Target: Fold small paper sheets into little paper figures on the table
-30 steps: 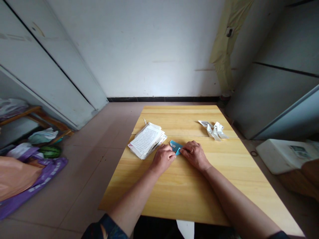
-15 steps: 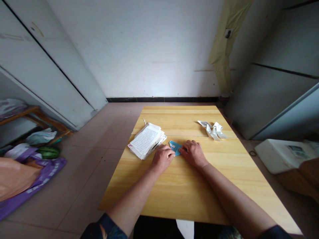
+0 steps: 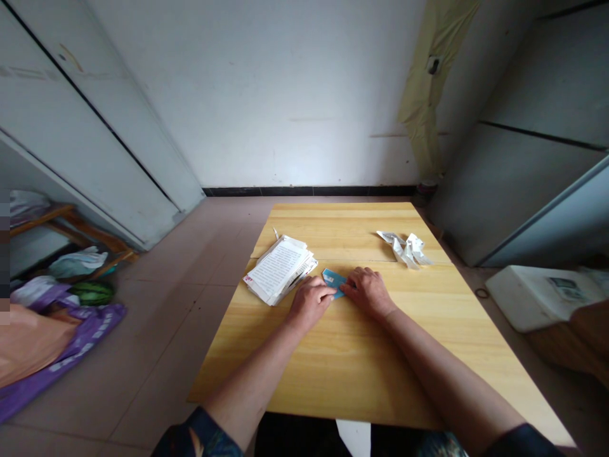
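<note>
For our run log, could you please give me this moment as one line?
left hand: on blue paper | right hand: on same paper | beside: stack of printed pages | surface: wooden table

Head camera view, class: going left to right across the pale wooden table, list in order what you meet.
White stack of printed paper sheets → person's left hand → small blue folded paper → person's right hand → crumpled white paper strips

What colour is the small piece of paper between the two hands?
The paper is light blue with a white patch, best seen in the head view.
</note>
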Demonstrator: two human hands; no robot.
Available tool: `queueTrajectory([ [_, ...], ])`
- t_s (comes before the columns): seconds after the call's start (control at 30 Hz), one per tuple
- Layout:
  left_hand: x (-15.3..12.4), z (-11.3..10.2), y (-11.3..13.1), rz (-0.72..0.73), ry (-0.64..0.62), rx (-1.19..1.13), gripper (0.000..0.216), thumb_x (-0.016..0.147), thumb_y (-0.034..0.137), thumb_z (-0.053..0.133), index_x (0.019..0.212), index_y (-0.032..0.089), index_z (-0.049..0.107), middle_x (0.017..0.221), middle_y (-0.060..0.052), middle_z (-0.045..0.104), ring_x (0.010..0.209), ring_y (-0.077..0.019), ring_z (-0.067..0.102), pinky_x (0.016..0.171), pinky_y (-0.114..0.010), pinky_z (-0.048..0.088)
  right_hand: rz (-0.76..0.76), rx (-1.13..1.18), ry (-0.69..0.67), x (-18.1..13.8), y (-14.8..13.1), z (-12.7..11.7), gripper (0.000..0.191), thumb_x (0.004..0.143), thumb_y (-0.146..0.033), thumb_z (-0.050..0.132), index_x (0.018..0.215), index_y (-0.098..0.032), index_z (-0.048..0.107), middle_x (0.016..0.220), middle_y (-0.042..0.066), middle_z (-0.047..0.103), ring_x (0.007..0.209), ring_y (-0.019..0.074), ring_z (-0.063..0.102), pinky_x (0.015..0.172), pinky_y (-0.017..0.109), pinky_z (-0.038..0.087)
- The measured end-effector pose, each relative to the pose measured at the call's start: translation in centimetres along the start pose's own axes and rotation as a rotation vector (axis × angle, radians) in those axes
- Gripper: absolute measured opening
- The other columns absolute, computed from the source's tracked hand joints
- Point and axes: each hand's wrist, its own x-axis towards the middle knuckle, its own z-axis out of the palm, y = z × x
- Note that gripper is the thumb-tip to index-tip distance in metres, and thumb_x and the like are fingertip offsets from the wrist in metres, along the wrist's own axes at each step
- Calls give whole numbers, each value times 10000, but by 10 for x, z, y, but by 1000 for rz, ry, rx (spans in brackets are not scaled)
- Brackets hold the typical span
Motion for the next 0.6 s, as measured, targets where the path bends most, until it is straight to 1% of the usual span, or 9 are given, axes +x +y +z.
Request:
queueTrajectory([
  [0.17, 0, -1, 0, 34, -18, 41, 152, 767, 108, 664, 847, 215, 735, 791, -25, 637, 766, -144, 566, 694, -267, 474, 4, 0, 3, 1, 1, 1, 217, 847, -370, 579, 746, -186, 635, 825, 43, 629, 816, 175, 545, 680, 269, 299],
  [0.3, 1, -6, 6, 107, -36, 168, 129, 829, 161, 607, 813, 220, 721, 784, -26, 616, 783, -157, 549, 734, -306, 472, -2, 4, 3, 1, 3, 3, 212, 835, -381, 592, 752, -188, 625, 828, 45, 619, 819, 176, 548, 684, 269, 309],
  [0.37, 2, -7, 9, 166, -46, 233, 147, 855, 174, 571, 807, 208, 705, 849, -39, 631, 867, -179, 556, 786, -339, 476, 7, 13, 22, 1, 3, 4, 210, 828, -388, 604, 763, -189, 615, 843, 45, 614, 831, 179, 549, 696, 270, 320],
  [0.47, 4, -8, 11, 276, -92, 279, 174, 885, 155, 511, 837, 177, 677, 1042, -63, 639, 1065, -205, 533, 891, -364, 471, 20, 19, 56, -1, 3, 5, 203, 823, -390, 616, 805, -188, 602, 884, 49, 613, 854, 186, 548, 709, 274, 337],
  [0.53, 4, -8, 10, 309, -153, 290, 178, 895, 134, 483, 877, 161, 658, 1075, -64, 638, 1075, -189, 545, 908, -339, 482, 24, 4, 76, -3, 2, 4, 209, 825, -396, 615, 822, -188, 594, 912, 59, 616, 877, 196, 542, 719, 283, 351],
  [0.6, 4, -8, 8, 310, -213, 301, 184, 899, 118, 468, 933, 159, 644, 1061, -59, 648, 1023, -167, 583, 891, -310, 505, 29, -17, 97, -5, 1, 2, 226, 828, -415, 607, 829, -190, 589, 948, 74, 620, 913, 213, 534, 740, 302, 365],
])
